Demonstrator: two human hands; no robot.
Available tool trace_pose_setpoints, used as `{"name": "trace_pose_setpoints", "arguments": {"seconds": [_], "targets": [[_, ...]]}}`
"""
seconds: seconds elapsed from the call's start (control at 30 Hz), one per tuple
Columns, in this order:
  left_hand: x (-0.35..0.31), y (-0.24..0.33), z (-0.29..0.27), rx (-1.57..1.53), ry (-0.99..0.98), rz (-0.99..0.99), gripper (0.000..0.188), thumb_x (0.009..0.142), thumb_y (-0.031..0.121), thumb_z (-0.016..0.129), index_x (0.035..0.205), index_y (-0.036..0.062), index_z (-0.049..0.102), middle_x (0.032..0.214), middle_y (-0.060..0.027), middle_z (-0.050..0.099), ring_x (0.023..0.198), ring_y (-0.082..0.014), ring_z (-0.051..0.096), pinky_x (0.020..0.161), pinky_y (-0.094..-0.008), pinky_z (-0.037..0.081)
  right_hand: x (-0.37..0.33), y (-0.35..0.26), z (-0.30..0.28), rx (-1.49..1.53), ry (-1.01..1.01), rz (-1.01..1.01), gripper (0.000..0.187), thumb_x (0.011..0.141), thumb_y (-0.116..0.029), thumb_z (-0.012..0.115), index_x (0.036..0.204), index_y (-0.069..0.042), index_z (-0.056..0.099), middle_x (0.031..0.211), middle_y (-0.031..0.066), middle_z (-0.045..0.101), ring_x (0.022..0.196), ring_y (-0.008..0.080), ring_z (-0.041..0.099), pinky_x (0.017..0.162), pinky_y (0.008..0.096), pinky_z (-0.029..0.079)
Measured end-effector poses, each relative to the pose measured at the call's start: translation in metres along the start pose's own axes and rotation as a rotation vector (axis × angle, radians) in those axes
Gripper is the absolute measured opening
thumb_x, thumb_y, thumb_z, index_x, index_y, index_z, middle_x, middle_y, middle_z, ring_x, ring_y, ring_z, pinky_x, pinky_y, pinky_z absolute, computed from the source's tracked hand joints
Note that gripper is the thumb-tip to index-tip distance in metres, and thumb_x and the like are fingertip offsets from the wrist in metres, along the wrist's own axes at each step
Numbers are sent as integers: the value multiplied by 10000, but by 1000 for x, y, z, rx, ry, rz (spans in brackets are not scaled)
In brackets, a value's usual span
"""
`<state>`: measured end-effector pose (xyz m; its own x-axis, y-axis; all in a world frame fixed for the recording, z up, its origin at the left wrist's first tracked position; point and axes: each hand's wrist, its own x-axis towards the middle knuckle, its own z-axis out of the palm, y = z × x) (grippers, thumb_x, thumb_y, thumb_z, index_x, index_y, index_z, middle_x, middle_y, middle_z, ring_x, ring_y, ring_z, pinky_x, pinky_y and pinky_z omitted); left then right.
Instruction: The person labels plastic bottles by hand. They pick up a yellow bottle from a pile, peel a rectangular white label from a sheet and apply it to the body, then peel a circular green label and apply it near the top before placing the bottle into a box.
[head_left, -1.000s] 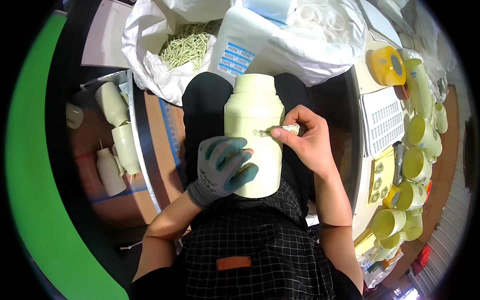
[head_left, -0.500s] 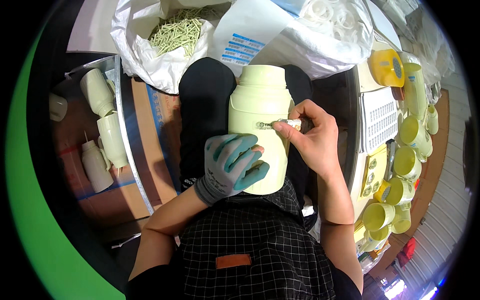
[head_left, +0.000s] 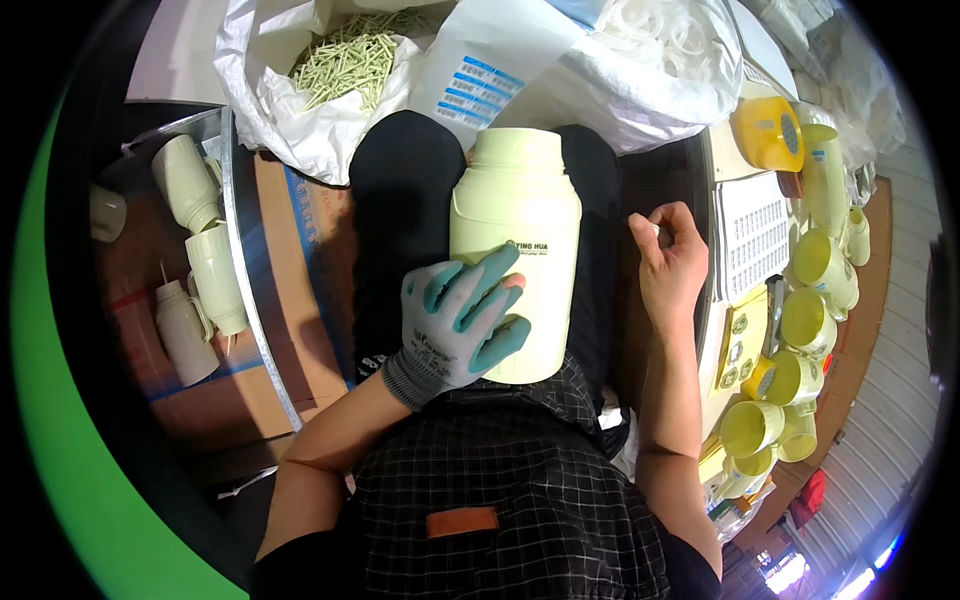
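A pale yellow-green vacuum flask body [head_left: 545,300] lies across my lap, its wide neck pointing away from me. Dark print [head_left: 527,248] marks its front. My left hand [head_left: 462,315], in a grey and teal glove, rests on the flask with fingers spread; one fingertip reaches the print. A bare fingertip pokes out of the glove. Off to the right of the flask, touching nothing else visible, my bare right hand [head_left: 673,262] is closed in a pinch. A small whitish bit shows at its fingertips, too small to make out.
Pale sticks fill a white sack [head_left: 250,120] at the far left. Clear rings lie in a plastic bag [head_left: 640,115] beyond my knees. Several flask bodies stand in a metal-edged bin [head_left: 240,180] at left. Printed sheets [head_left: 752,235] and yellow-green cups [head_left: 808,318] line the right table.
My right hand has left the print and moved right, away from the flask; the shiny crumpled piece it pinched no longer shows plainly. My left forefinger has stretched up to the print.
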<state>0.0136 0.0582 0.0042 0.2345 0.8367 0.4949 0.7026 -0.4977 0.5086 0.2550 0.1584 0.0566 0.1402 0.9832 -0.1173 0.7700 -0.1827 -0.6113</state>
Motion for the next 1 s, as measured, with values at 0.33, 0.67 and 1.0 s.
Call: {"name": "trace_pose_setpoints", "arguments": {"seconds": [0.33,0.67,1.0], "targets": [[-6,8,10,-129,82,-146,423,827,122,763,1214,28,622,1289,-180,616,1149,-348,582,996,-453,462,-44,12,-19,229,29,-344,825,492,-350,1051,1110,-41,600,1166,129,629,988,295,675,870,385,576],[57,61,19,-720,-95,-122,320,997,92,588,1302,-7,595,1322,-167,599,1210,-300,601,1053,-404,497,-102,62,16,232,-6,-798,445,986,-215,675,1425,-212,602,1466,171,560,1064,325,695,787,407,613],[74,59,-32,-275,-92,270,440,929,87,642,1349,-11,552,1342,-220,589,1182,-379,603,1070,-482,464,-12,289,-223,-172,1400,-240,429,1002,-184,596,1359,53,608,1317,169,669,1274,273,608,1028,395,522]]}}
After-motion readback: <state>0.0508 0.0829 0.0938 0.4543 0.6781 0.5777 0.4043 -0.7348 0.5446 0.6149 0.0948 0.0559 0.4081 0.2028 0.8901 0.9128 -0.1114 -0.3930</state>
